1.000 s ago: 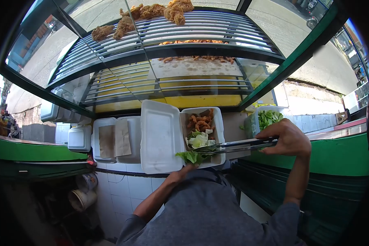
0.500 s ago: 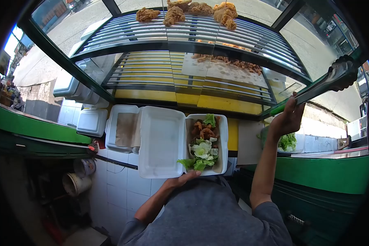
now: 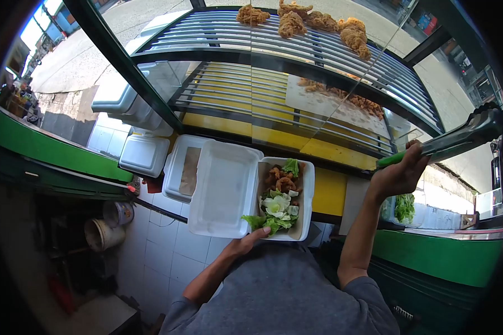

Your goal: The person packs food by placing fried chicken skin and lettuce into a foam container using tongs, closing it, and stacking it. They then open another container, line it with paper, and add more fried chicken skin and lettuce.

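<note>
An opened white foam takeout box (image 3: 223, 187) lies before my body, its lid folded out to the left. Brown paper lines the right half, which holds fried pieces (image 3: 281, 181) and lettuce (image 3: 278, 206). My left hand (image 3: 250, 240) grips the box's near edge, thumb over the rim by the leaves; the other fingers are hidden beneath. Raised at the right, my right hand (image 3: 398, 177) is closed around the green handle of metal tongs (image 3: 466, 134). The tongs' head points up and right, away from the box.
A display case with slatted shelves (image 3: 235, 34) stands ahead, with fried chicken (image 3: 355, 38) on top and smaller fried pieces (image 3: 366, 105) below. Closed foam boxes (image 3: 144, 153) stack at the left. A tub of lettuce (image 3: 404, 207) sits at the right, beyond my forearm.
My view has turned, so the case appears farther right and tilted. My right hand, with the tongs, appears slightly right and lower. The left hand still holds the box.
</note>
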Action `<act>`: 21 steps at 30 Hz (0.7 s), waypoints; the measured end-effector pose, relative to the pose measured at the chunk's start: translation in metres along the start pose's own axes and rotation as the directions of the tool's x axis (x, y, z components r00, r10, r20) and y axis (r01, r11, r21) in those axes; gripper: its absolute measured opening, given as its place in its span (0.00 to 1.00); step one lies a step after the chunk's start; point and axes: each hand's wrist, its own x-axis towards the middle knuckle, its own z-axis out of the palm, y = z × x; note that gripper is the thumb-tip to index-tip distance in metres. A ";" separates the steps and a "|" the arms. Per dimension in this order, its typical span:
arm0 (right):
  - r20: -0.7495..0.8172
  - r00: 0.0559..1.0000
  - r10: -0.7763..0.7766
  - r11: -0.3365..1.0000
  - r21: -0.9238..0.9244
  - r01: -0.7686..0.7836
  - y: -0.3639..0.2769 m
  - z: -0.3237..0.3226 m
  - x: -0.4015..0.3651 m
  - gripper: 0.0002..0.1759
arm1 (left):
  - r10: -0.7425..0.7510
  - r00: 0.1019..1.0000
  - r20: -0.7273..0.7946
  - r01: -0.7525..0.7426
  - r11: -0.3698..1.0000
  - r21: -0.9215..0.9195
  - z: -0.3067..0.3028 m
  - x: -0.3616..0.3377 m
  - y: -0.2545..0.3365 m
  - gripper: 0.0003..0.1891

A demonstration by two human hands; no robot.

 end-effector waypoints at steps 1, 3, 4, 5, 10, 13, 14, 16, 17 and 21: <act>0.021 1.000 0.022 1.000 0.018 -0.022 -0.005 0.003 -0.007 0.25 | 0.007 1.000 0.000 -0.007 1.000 -0.001 -0.003 0.000 -0.001 0.23; 0.111 0.985 -0.135 0.985 -0.097 0.146 -0.010 0.013 -0.027 0.25 | 0.032 0.999 0.004 -0.032 0.999 -0.018 -0.010 0.001 -0.005 0.23; 0.138 0.987 -0.081 0.994 -0.069 0.091 -0.023 0.017 -0.037 0.25 | 0.045 0.999 0.007 -0.044 0.999 -0.029 -0.013 0.001 -0.008 0.23; 0.163 0.982 -0.097 0.994 -0.031 0.104 -0.027 0.022 -0.045 0.25 | 0.039 0.999 0.006 -0.039 0.998 -0.054 -0.016 0.001 -0.012 0.23; 0.282 0.939 -0.196 0.963 0.235 0.130 -0.025 0.038 -0.074 0.25 | 0.033 0.999 -0.005 -0.033 0.993 -0.117 -0.023 -0.001 -0.026 0.24; 0.373 0.892 -0.253 0.907 0.413 0.085 -0.020 0.035 -0.081 0.23 | -0.006 0.998 0.058 0.016 0.984 -0.175 -0.023 0.001 -0.027 0.23; 0.401 0.873 -0.279 0.884 0.463 0.070 -0.018 0.032 -0.083 0.23 | -0.015 0.998 0.067 0.027 0.984 -0.175 -0.023 0.001 -0.027 0.23; 0.443 0.851 -0.282 0.906 0.415 0.084 0.005 0.009 -0.091 0.23 | -0.029 0.996 0.082 0.044 0.983 -0.179 -0.021 0.002 -0.025 0.23; 0.457 0.861 -0.223 0.923 0.384 0.035 0.018 -0.007 -0.099 0.25 | -0.042 0.995 0.087 0.057 0.982 -0.182 -0.022 0.003 -0.028 0.24; 0.574 0.816 0.065 0.991 0.061 -0.122 0.066 -0.100 -0.136 0.24 | -0.012 0.997 0.082 0.028 0.981 -0.194 -0.019 0.006 -0.024 0.24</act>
